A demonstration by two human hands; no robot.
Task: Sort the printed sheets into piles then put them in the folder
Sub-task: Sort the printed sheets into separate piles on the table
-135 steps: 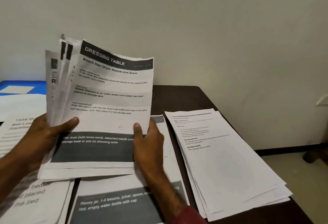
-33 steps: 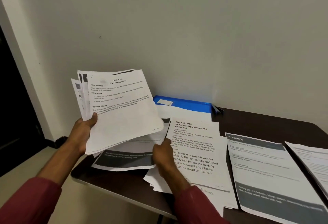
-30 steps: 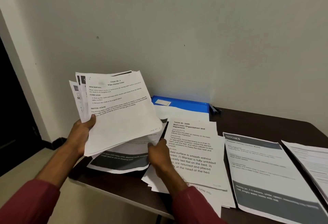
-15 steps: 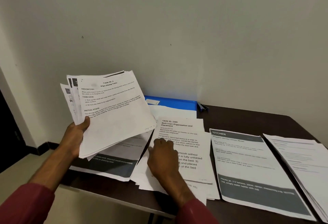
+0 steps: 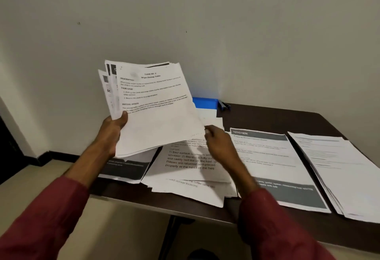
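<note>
— What has changed?

— My right hand (image 5: 218, 146) has left the bed-linen pile (image 5: 191, 161), where it lay flat a moment ago. It is now at the lower corner of the Wipe Dining Table sheet (image 5: 152, 86), fingers curled. I cannot tell if they pinch it yet.

— And the other?

— My left hand (image 5: 112, 130) clamps the unsorted stack (image 5: 156, 136) by its left edge, thumb on top, above the table (image 5: 267, 115).

— Meaning?

— The last sheet is down, I judge, and this one goes next. The blue folder (image 5: 205, 102) lies by the wall, with no sorted pile in it yet.
</note>
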